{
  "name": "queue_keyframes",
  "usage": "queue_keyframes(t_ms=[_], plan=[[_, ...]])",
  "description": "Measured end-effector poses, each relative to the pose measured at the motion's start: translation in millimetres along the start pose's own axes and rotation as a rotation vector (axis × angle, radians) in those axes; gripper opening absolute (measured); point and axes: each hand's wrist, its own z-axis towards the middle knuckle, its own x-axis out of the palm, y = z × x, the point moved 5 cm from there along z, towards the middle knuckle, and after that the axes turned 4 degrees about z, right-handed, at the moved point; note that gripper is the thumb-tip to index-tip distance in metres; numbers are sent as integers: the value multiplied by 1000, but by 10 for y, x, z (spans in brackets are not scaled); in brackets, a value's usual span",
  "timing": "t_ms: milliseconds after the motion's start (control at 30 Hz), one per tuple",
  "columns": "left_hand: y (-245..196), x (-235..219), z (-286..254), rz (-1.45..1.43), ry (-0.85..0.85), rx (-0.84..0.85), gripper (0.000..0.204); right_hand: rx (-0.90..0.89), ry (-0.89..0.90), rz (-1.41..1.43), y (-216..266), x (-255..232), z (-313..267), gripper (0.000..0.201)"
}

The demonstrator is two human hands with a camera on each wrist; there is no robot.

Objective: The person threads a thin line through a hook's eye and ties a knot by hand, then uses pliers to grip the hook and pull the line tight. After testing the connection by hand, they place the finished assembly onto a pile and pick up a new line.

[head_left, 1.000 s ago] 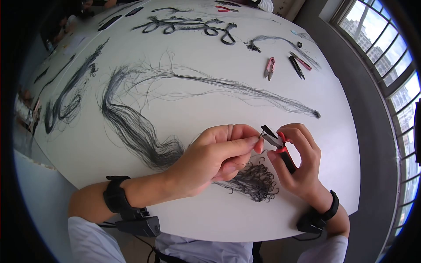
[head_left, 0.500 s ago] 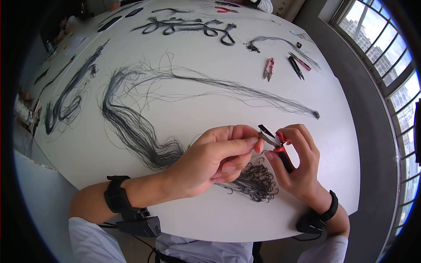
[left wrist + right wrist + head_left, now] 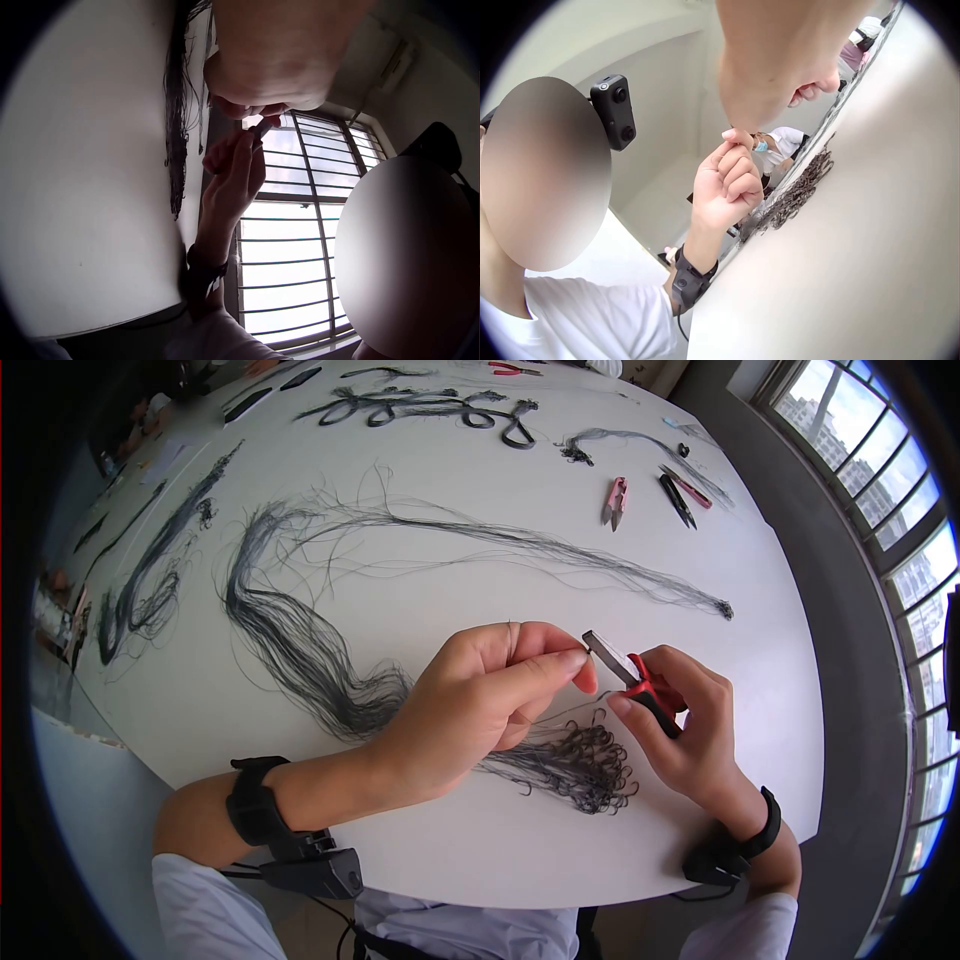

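Observation:
The left hand (image 3: 490,695) pinches something tiny and dark between thumb and forefinger; what it is cannot be made out. Fingers of the right hand (image 3: 690,730) curl round red-and-black pliers (image 3: 652,698), whose jaws look closed, their tip right beside the left fingertips. Under and beside the left hand lies a bundle of dark strands with curled ends (image 3: 590,765). From it a long hank of dark strands (image 3: 300,640) runs up the table. In the right wrist view the left hand (image 3: 727,184) has its fingers folded in; the pliers are hidden there.
On the white table (image 3: 480,860) are pink snips (image 3: 616,503), black and pink tools (image 3: 678,500), a looped dark bundle (image 3: 420,408), another hank at the left (image 3: 150,575) and distant red pliers (image 3: 514,369). A barred window (image 3: 885,490) stands at the right.
The pliers' jaws, parted before, have come together, and their tip has risen slightly. Both hands have shifted a little; the left has moved up. The head view has tilted slightly.

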Motion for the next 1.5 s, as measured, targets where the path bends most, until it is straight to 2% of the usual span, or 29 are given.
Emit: queue_keyframes(t_ms=[133,200,300,333,367,433,467,533,567,633,667,700,767,800,867,900,967,1100,1167,1200,1267,1500], plan=[[-10,-36,13,79,-95,3,18,90,113,13,-90,10,45,21],[11,-59,37,73,-103,-6,18,-60,-15,-64,-64,3,64,21],[13,-60,37,80,-118,-16,18,-22,3,-36,-78,-5,75,21],[5,-52,33,92,-123,-16,18,174,128,18,-141,-13,77,19],[1,-45,31,91,-122,-18,18,176,128,18,-157,-23,88,19],[-6,-45,26,130,-131,-10,18,342,183,228,-245,23,72,20],[5,-50,30,127,-133,-12,18,344,186,228,-280,58,64,20],[48,-77,47,91,-163,-74,18,-129,-58,-158,-150,5,79,24],[44,-78,47,91,-163,-77,18,-126,-58,-156,-136,-7,76,24],[11,-61,50,93,-142,-53,18,19,27,-99,-136,-40,96,24],[7,-53,52,92,-140,-55,18,260,155,22,-232,-43,84,22],[2,-48,52,114,-136,-48,18,262,154,22,-256,-63,86,22],[11,-53,56,133,-134,-44,19,411,198,228,-363,-20,57,23],[26,-65,67,121,-143,-56,18,413,198,229,-374,14,49,23],[31,-89,79,109,-152,-64,18,8,2,-93,-198,-34,95,26],[29,-101,74,110,-137,-76,18,8,0,-93,-200,-48,94,26],[15,-109,73,113,-116,-82,18,79,127,-59,-244,-48,94,25],[-1,-105,81,73,-52,-87,17,40,86,-142,-356,0,95,24],[-25,-91,93,63,-12,-66,16,-173,3,-441,-317,6,92,25],[-23,-71,84,59,27,-67,16,-99,68,-512,-337,24,81,28],[-44,-36,80,69,104,-57,17,-136,43,-516,-320,16,72,28],[-23,5,45,169,200,-39,14,-210,10,-459,-258,-8,55,32]])
